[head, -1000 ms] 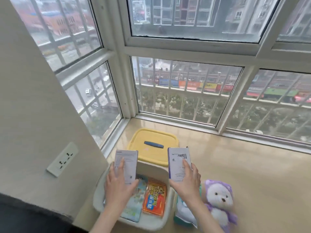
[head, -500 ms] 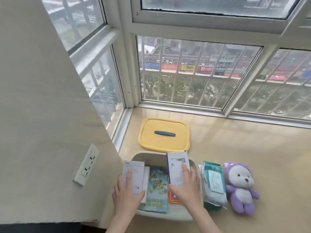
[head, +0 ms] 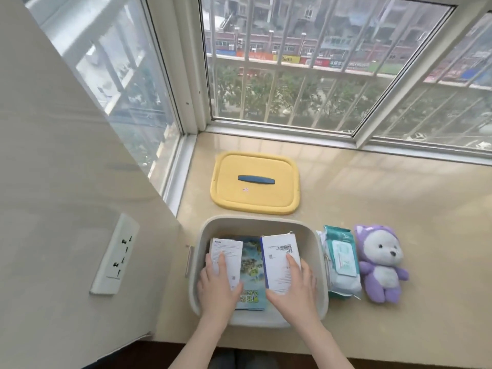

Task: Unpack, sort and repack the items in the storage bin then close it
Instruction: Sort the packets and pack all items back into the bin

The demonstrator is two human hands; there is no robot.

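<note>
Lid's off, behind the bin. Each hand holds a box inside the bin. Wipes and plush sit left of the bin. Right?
One slip: the wipes and plush sit right of the bin, not left; the head view shows it. Rest stands: lid off behind the bin, left hand holding the left box, right hand the right box, inside it.

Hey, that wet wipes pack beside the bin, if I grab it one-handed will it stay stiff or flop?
The wipes pack looks like soft crinkled film, so it will probably sag if gripped at one end. It bulges full, so it is likely heavy for its size. Lying flat, it should not roll.
</note>
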